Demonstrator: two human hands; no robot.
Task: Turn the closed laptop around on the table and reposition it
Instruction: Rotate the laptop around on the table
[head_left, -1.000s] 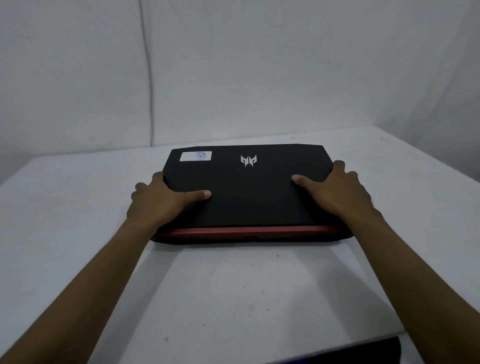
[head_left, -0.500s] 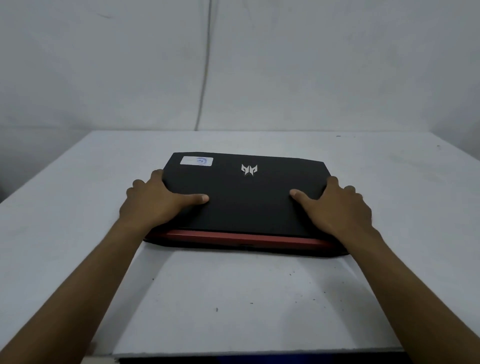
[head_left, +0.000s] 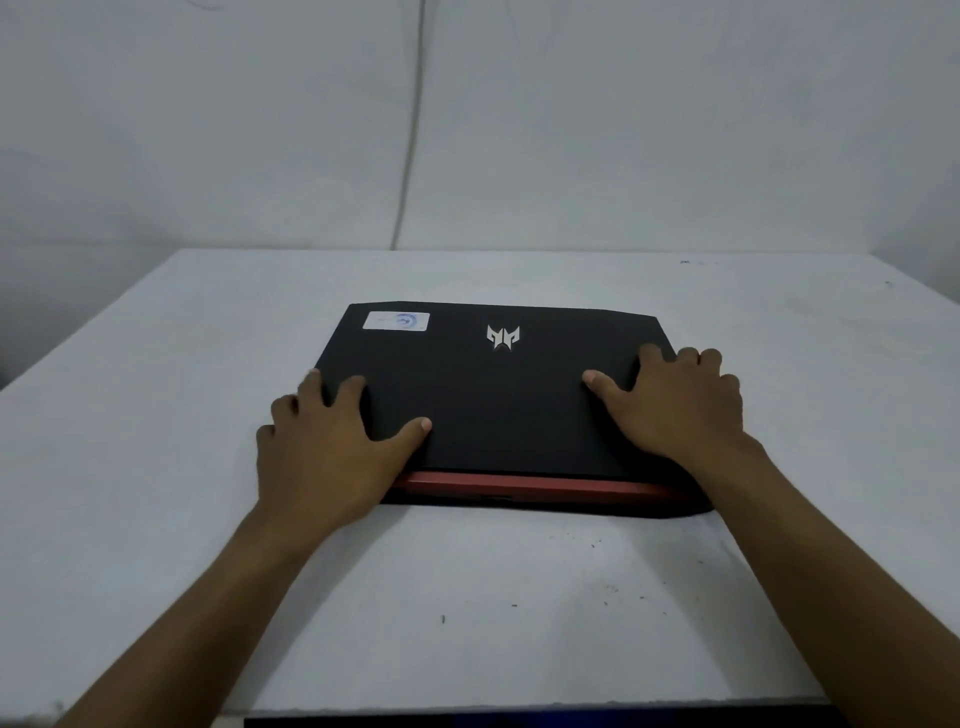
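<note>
A closed black laptop (head_left: 498, 395) lies flat on the white table (head_left: 156, 415), its red rear strip toward me, a silver logo and a white sticker on the lid. My left hand (head_left: 327, 447) grips its left side, thumb on the lid and fingers curled over the edge. On the right side, my right hand (head_left: 675, 405) holds it the same way, thumb on top and fingers over the right edge.
A white wall (head_left: 623, 130) with a thin cable (head_left: 410, 156) hanging down rises behind the table. The table's near edge (head_left: 519, 706) borders a dark strip below it. Small dark specks dot the tabletop in front of the laptop.
The laptop has turned slightly clockwise under both hands and my left hand has slid further forward along the left edge. The view has shifted, showing more of the table's far edge.
</note>
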